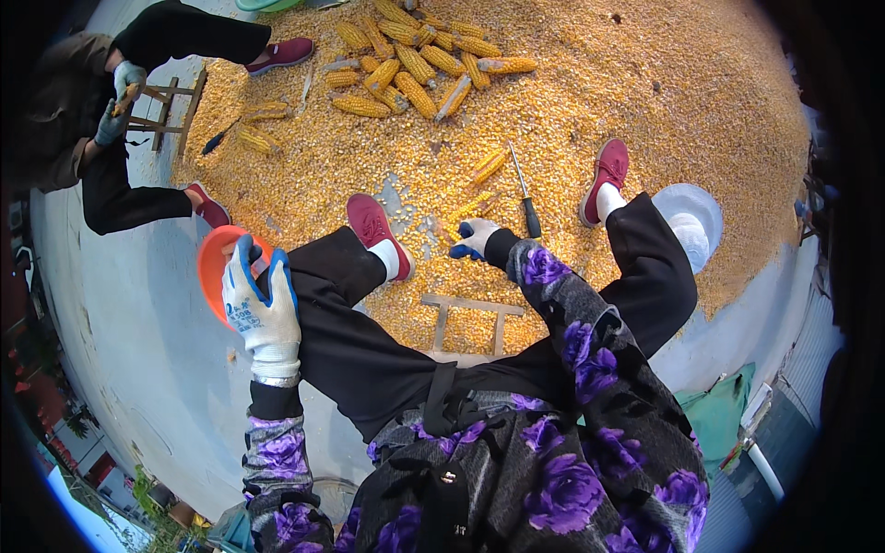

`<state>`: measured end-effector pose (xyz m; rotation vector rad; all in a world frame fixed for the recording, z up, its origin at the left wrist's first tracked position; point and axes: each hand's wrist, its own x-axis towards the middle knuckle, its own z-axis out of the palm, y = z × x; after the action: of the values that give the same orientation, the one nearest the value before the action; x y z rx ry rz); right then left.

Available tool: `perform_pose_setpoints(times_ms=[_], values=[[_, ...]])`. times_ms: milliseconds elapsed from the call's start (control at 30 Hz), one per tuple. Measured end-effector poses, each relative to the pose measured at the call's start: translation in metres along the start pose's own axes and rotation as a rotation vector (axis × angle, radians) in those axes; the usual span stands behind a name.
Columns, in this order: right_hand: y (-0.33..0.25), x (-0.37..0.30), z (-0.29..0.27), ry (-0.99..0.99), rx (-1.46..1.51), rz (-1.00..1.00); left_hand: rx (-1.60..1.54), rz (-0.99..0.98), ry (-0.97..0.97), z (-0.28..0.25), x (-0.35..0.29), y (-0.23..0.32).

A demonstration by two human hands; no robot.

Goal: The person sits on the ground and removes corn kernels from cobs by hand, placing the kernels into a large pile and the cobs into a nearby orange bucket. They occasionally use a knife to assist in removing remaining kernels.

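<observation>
Both my hands wear white gloves with blue palms. My left hand (262,309) is raised over the orange basin (210,267), its fingers apart and nothing seen between them. Low over the loose kernels (590,83), my right hand (474,239) has half-bent fingers with a gap between them. Just beyond it lies a partly stripped corn cob (472,206), apart from the fingers as far as I can see. Another yellow cob (489,166) rests farther out. Beside that is a screwdriver (530,214) with a dark handle, its shaft pointing away from me.
A heap of corn cobs (415,64) lies on the kernels at the far side. At the left a person (64,111) in gloves holds a cob. A white basin (691,221) stands by my right leg. A wooden stool frame (442,323) shows between my legs.
</observation>
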<state>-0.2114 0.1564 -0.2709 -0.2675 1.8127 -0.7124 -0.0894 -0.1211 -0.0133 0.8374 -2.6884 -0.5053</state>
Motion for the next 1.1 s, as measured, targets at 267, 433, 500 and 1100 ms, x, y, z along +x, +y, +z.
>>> perform_pose_setpoints(times_ms=[267,433,500,1100], values=[[-0.126,-0.201,0.014,0.224,-0.018,-0.457,-0.416,0.299,-0.336,-0.02,-0.054,0.039],[-0.119,-0.26,0.049,0.356,-0.057,-0.562,-0.909,-0.194,-0.977,-0.021,-0.089,0.063],[-0.114,-0.269,0.058,0.366,0.057,-0.556,-1.019,-0.271,-0.967,-0.016,-0.101,0.058],[-0.084,-0.243,0.096,0.556,0.828,-0.485,-1.029,-0.183,-0.479,0.014,-0.155,0.088]])
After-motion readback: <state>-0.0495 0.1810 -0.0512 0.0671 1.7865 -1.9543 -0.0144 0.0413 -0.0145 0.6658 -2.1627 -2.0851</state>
